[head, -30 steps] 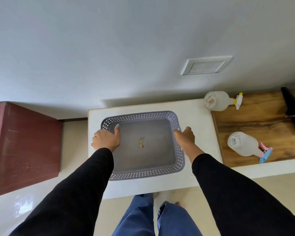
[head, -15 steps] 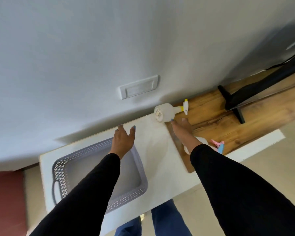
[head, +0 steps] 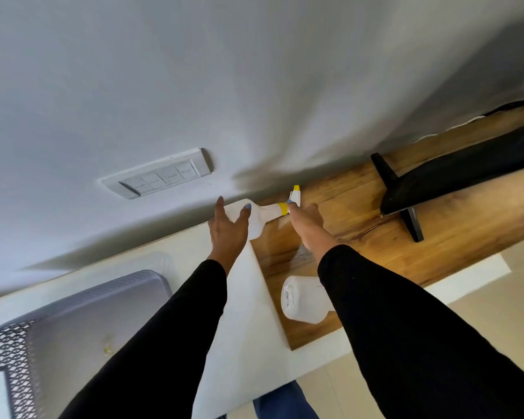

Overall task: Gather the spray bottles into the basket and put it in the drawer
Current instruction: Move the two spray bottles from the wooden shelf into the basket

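Note:
A white spray bottle with a yellow nozzle (head: 259,220) lies on its side by the wall, where the white cabinet top meets the wooden shelf. My right hand (head: 306,222) has its fingers curled on the bottle's neck at the yellow collar. My left hand (head: 229,229) is spread open at the bottle's base, thumb resting on it. A second white spray bottle (head: 300,300) lies nearer on the wood, its nozzle end hidden behind my right forearm. The grey perforated basket (head: 15,352) sits at the lower left, holding only a small scrap.
A black stand foot (head: 406,207) and a long dark object rest on the wooden shelf (head: 375,243) to the right. A white switch plate (head: 161,176) is on the wall. The white cabinet top (head: 242,343) ends just before my legs.
Both hands left the basket rims and moved right to the yellow-nozzle bottle. My view swung right, so the basket slid to the lower left.

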